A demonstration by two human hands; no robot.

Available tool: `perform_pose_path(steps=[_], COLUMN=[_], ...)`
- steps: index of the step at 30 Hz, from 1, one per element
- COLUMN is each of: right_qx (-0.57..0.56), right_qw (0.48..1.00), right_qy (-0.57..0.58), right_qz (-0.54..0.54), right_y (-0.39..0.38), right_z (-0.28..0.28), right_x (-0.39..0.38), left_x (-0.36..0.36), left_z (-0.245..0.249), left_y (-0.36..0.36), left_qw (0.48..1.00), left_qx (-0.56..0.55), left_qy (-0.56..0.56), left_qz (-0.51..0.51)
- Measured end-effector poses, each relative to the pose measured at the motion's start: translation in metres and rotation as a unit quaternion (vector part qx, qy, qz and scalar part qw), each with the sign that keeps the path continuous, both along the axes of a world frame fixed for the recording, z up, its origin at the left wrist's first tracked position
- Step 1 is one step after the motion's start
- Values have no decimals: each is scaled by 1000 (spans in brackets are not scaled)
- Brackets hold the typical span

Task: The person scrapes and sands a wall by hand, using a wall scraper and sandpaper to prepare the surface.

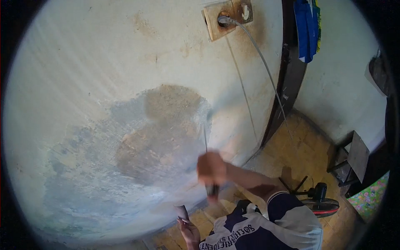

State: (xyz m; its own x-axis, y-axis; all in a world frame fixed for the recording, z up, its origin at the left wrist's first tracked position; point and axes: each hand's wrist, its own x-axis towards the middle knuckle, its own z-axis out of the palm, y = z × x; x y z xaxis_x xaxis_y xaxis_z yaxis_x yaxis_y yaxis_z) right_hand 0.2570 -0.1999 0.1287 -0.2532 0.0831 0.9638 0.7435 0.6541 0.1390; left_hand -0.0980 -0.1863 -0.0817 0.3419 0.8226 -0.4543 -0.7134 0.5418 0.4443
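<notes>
My right hand, blurred by motion, is closed round the dark handle of a thin-bladed tool. The handle's reddish end sticks out below my fist. Its narrow metal blade points up, and the tip overlaps the right edge of a bare patch on the wall. Around that patch the pale paint is worn off, leaving rough grey and brown plaster. Lower down, my left hand pinches a small curled dark sheet that resembles sandpaper, held up in front of the wall's base.
Above the patch, a grey cable hangs from a scorched wall socket down towards the yellowish tiled floor. A fan lies behind my right arm. A small stool stands at the right wall, near a blue bag hanging higher up.
</notes>
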Motion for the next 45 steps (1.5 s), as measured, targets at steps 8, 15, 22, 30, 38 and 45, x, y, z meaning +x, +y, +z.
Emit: perform_pose_path(steps=[8,15,22,30,38,45], right_qx=[-6,-170,-436,-452,-388,-386], right_qw=[992,893,728,611,630,625], right_qy=[128,404,489,552,519,563], right_qz=[-20,-102,-202,-342,-428,-377], right_y=[21,-32,-135,-263,-298,-279], right_z=[4,-69,-198,-268,-309,-275], right_x=[13,35,-50,-113,-103,-107], left_x=[-46,-74,-24,92,240,306], left_z=[-18,8,24,168,316,235], left_y=[0,-10,9,91,124,99], left_qw=[998,979,887,315,229,-3], left_qx=[53,178,345,774,787,852], left_qy=[-10,83,306,508,508,500], left_qz=[45,-58,19,208,267,156])
